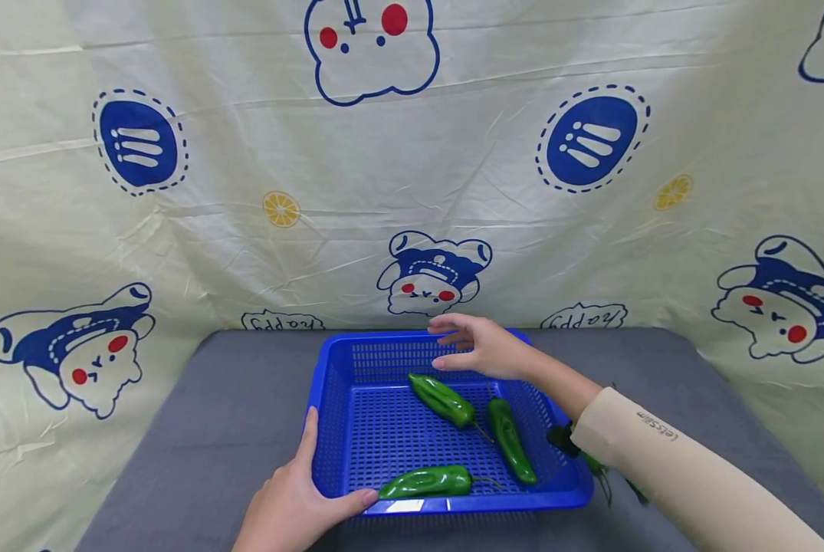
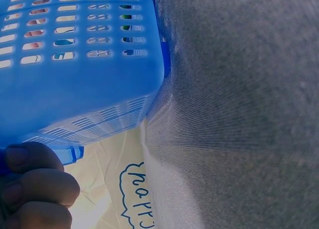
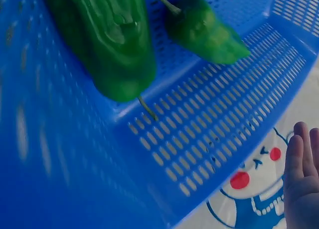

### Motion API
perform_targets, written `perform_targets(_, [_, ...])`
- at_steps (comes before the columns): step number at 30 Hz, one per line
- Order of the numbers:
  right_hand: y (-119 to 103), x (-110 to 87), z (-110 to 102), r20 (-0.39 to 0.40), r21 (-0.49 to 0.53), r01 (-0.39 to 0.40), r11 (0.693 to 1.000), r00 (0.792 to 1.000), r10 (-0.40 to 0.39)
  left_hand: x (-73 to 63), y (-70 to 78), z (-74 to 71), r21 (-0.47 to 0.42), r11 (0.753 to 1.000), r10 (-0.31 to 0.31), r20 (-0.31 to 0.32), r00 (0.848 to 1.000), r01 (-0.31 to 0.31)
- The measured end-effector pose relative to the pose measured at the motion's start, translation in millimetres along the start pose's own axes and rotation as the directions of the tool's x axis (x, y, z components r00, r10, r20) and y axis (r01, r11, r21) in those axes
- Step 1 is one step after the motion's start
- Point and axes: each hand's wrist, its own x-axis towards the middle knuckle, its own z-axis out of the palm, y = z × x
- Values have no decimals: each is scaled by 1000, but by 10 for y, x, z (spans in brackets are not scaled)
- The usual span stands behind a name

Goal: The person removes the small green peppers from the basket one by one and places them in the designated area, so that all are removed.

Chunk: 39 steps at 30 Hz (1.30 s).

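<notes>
A blue plastic basket point(image 1: 508, 502) with slotted walls holds three long green peppers: a tilted one point(image 1: 443, 400) in the middle, one point(image 1: 511, 442) at the right and one point(image 1: 425, 483) along the front wall. My left hand point(image 1: 283, 494) grips the basket's front left corner, thumb on the front rim; its fingers point(image 2: 42, 189) curl at the rim in the left wrist view. Over the back right part of the basket hovers my right hand point(image 1: 484, 349), fingers loosely spread and holding nothing. Peppers point(image 3: 122, 44) also show close up in the right wrist view.
Right of the basket, more green produce point(image 1: 594, 464) with thin stems lies partly hidden behind my right sleeve point(image 1: 687, 468). The basket stands on a grey cloth-covered table point(image 1: 198, 452). A pale printed curtain point(image 1: 211, 253) hangs behind and at both sides.
</notes>
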Motion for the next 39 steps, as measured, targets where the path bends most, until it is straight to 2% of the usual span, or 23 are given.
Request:
perform_targets(5, [105, 91, 154, -8, -13, -63, 998, 998, 63, -4, -6, 0, 8, 1000, 7, -10, 1000, -7])
perform_targets(9, [224, 139, 270, -13, -76, -104, 992, 995, 104, -8, -10, -2, 11, 1000, 20, -20, 1000, -19])
perform_targets(18, [422, 183, 445, 49, -201, -182, 963, 979, 195, -4, -24, -1, -5, 1000, 16, -10, 1000, -16])
perform_targets(33, [394, 125, 576, 132, -375, -185, 908, 959, 250, -9, -7, -7, -5, 999, 45, -29, 999, -45])
perform_targets(39, [408, 122, 624, 145, -407, -153, 901, 963, 229, -15, -21, 3, -9, 999, 48, -35, 998, -49])
